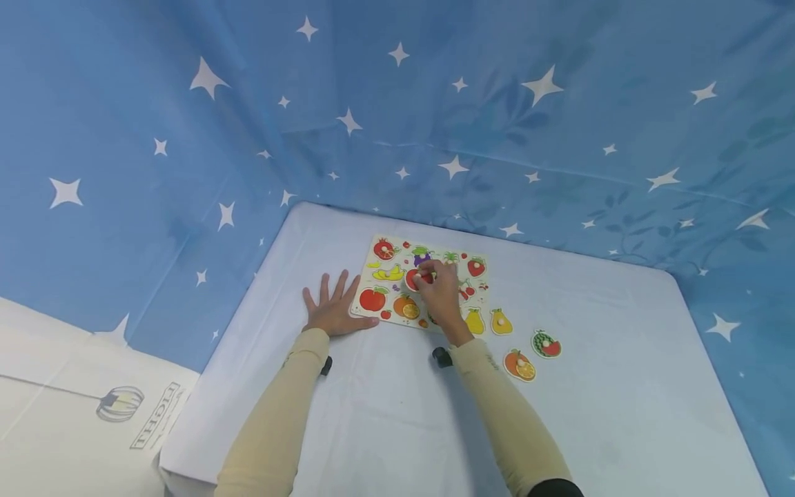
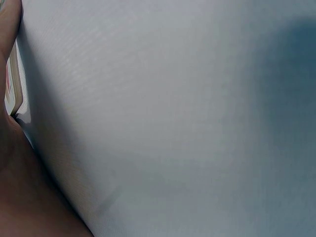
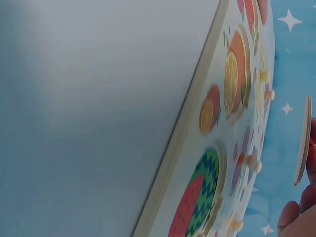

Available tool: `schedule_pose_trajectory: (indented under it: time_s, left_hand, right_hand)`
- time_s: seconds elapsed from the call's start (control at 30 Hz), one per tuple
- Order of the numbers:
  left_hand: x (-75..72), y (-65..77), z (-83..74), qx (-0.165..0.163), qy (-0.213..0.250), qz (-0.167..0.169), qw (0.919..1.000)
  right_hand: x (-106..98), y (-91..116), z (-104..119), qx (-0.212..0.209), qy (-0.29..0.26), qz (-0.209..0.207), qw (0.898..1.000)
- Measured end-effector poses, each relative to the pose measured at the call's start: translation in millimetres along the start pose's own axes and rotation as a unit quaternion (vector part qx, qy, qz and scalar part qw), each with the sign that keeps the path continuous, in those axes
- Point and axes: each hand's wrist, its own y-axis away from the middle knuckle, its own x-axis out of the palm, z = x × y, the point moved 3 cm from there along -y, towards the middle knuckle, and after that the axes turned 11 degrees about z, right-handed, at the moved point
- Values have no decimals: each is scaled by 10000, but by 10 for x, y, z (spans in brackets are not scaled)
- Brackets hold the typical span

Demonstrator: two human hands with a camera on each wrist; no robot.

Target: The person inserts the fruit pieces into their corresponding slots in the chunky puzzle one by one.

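Note:
My right hand (image 1: 442,298) pinches a round red fruit puzzle piece (image 1: 410,280) over the middle of a fruit puzzle board (image 1: 367,281). Seen edge-on in the right wrist view, the piece (image 3: 303,143) is raised above the board's surface (image 3: 183,112). Flat on the table, my left hand (image 1: 333,310) spreads its fingers beside the board's left side, its thumb at the lower left corner. The board's red apple picture (image 1: 373,299) and orange picture (image 1: 406,307) show without knobs, while the banana piece (image 1: 389,274) carries one. My right hand and wrist hide part of the board.
Right of the board lie a pear piece (image 1: 501,322), a watermelon piece (image 1: 546,344) and an orange piece (image 1: 519,366). They rest on the white-covered table (image 1: 621,400). A blue star-patterned curtain (image 1: 397,103) borders its far side, and a white printed box (image 1: 74,414) stands at left.

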Motion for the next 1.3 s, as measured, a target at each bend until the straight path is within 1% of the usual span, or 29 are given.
schedule_pose_trajectory:
  time_s: [0.17, 0.4, 0.53, 0.67, 0.77, 0.93, 1.17, 1.3]
  left_hand:
    - [-8, -10, 1, 77, 29, -67, 9999]
    - [18, -27, 35, 103, 24, -105, 9999]
    - [16, -24, 30, 11, -92, -102, 9999]
    - [-9, 6, 6, 45, 18, -120, 9999]
    - [-10, 7, 2, 85, 45, -129, 9999]
    - [0, -28, 14, 29, -49, -100, 9999]
    - [9, -48, 28, 88, -98, -116, 9998]
    - [21, -47, 34, 147, -70, -126, 9998]
  right_hand:
    - [98, -3, 61, -95, -11, 112, 9999]
    - [247, -1, 107, -46, -171, 369, 9992]
    - [331, 2, 125, -133, -108, 464, 9988]
    - [405, 11, 149, -209, -31, 527, 9984]
    - [452, 17, 168, -176, 17, 597, 9981]
    - [527, 28, 221, -135, 11, 746, 9971]
    - [678, 23, 280, -254, 104, 753, 9968]
    - [744, 34, 293, -216, 75, 731, 9971]
